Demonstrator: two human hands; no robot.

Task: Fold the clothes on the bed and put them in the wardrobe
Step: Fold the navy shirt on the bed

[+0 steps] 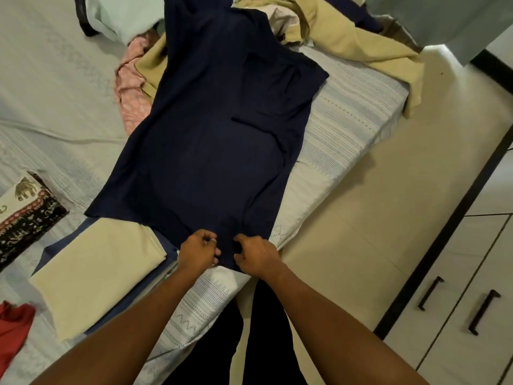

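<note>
A long navy garment (216,129) lies spread flat along the bed (347,126), running from the near edge toward the far clothes pile. My left hand (198,250) and my right hand (256,255) sit side by side at its near hem, fingers curled and pinching the navy cloth. A folded beige piece (100,270) lies on a blue cloth just left of my left hand. Unfolded beige clothes (347,31) are heaped at the far end, with a pink patterned garment (130,79) beside them.
A wardrobe (466,295) with black handles stands at the right across a strip of cream floor (361,218). A patterned elephant cloth (25,209) and a red garment (12,326) lie at the left. A pale green cloth (122,15) sits at the far left.
</note>
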